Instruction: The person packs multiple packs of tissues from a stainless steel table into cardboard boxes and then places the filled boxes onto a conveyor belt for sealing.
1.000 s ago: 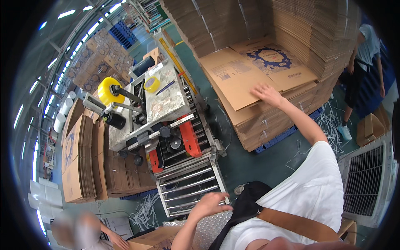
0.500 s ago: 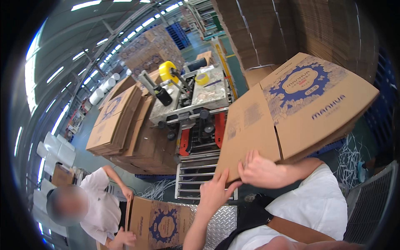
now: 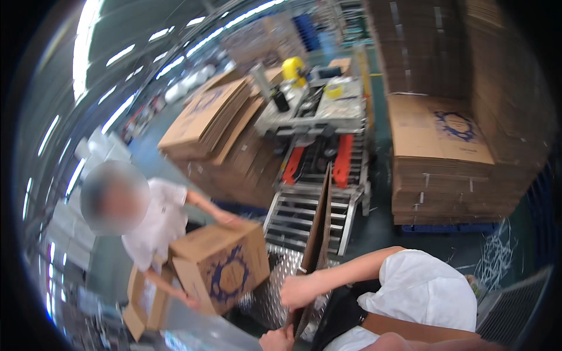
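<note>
A flat cardboard carton (image 3: 316, 234) stands on edge in front of me, seen almost edge-on, with its panels slightly apart at the top. My right hand (image 3: 300, 291) is closed around its near part. Lower down, at the picture's bottom edge, my left hand (image 3: 277, 339) grips the carton's lower corner; part of that hand is cut off. Beneath the carton lies a diamond-plate metal surface (image 3: 282, 263). To the left, a co-worker holds a carton (image 3: 228, 275) with a blue printed pattern, opened out into a box shape, close to my hands.
A roller conveyor (image 3: 293, 219) leads to a taping machine (image 3: 345, 105) with yellow tape rolls. Stacked flat cartons stand at left (image 3: 199, 126) and right (image 3: 442, 193), the right stack on a blue pallet (image 3: 451, 229). White strapping scraps (image 3: 496, 257) litter the floor at right.
I have turned the flat carton from lying tilted at the right to upright on edge before me. My hands moved down and left. The co-worker's carton has been raised and opened out.
</note>
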{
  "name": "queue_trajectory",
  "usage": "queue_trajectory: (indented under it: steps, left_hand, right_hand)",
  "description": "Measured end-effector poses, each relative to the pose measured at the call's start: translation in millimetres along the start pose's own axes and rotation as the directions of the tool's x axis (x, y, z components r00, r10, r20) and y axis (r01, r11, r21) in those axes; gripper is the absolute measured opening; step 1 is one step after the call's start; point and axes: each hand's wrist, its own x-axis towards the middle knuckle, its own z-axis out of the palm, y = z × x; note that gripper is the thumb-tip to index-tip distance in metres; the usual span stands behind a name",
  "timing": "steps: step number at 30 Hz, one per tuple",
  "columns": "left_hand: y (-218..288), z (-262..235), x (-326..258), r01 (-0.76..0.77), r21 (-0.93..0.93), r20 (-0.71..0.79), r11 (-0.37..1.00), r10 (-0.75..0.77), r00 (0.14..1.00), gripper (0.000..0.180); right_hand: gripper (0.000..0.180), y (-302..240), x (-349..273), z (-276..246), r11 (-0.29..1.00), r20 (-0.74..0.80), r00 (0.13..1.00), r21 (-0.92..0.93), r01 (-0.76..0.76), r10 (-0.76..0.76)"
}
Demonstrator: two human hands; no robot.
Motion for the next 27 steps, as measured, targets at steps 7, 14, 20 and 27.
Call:
queue_trajectory:
  steps: [7, 14, 20, 27]
  left_hand:
    - [-1, 23, -51, 0.050, -0.069, -0.101, 0.996, -0.057, 0.993, 0.033]
    - [-4, 6, -49, 0.223, -0.225, -0.167, 0.948, -0.263, 0.950, 0.047]
    - [-12, -31, -58, 0.523, -0.488, 0.062, 0.699, -0.570, 0.819, 0.049]
    - [13, 82, 45, 0.203, -0.184, 0.102, 0.962, -0.187, 0.977, 0.055]
  right_hand:
    - [0.109, 91, -58, -4, 0.717, -0.245, 0.687, 0.050, -0.695, 0.684]
    - [0.062, 183, -55, 70, 0.057, 0.052, 0.531, 0.981, -0.187, 0.845]
    - [0.066, 175, -43, -30, 0.546, 0.054, 0.866, 0.756, -0.361, 0.497]
    - [0.088, 126, 40, -5, 0.920, 0.474, 0.873, 0.282, -0.271, 0.112]
